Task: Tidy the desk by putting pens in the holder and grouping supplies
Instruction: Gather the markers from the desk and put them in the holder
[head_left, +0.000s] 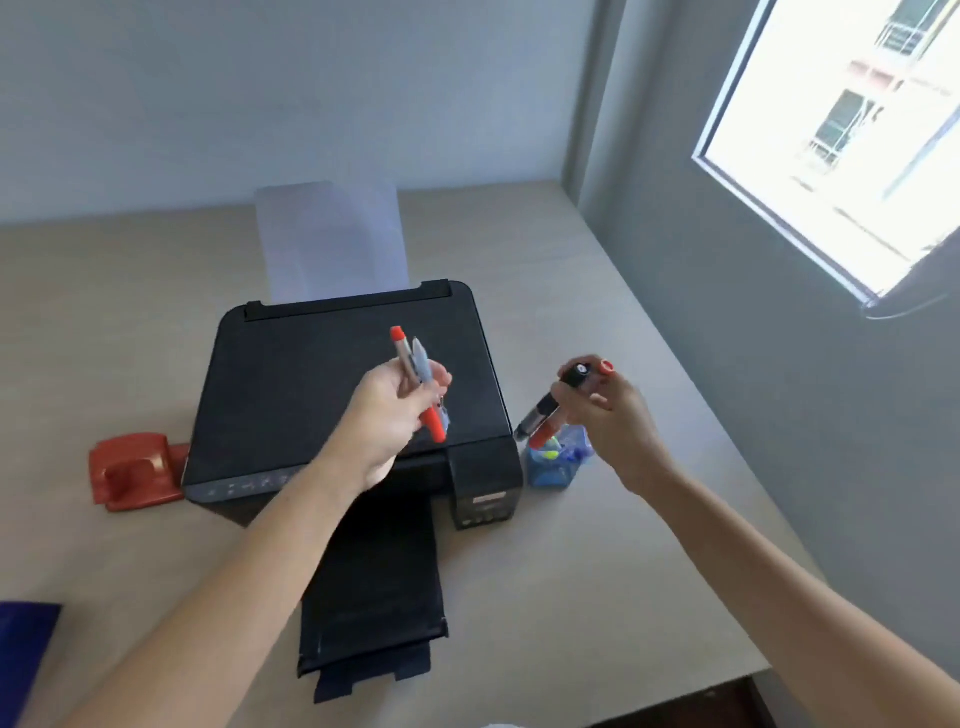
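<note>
My left hand (395, 410) is raised over the black printer and grips two pens: one with orange ends (400, 345) and a grey one (422, 358) beside it. My right hand (605, 410) holds a black marker (548, 408) and a red marker (605, 367) together, tilted down to the left. Their lower tips hang just above a clear blue pen holder (555, 465) standing on the desk right of the printer. The holder contains a yellow and a blue item.
A black printer (311, 395) with its paper tray extended toward me fills the desk's middle. A red hole punch (135, 470) lies left of it. A dark blue object (23, 639) shows at the near left. The wall and window are to the right.
</note>
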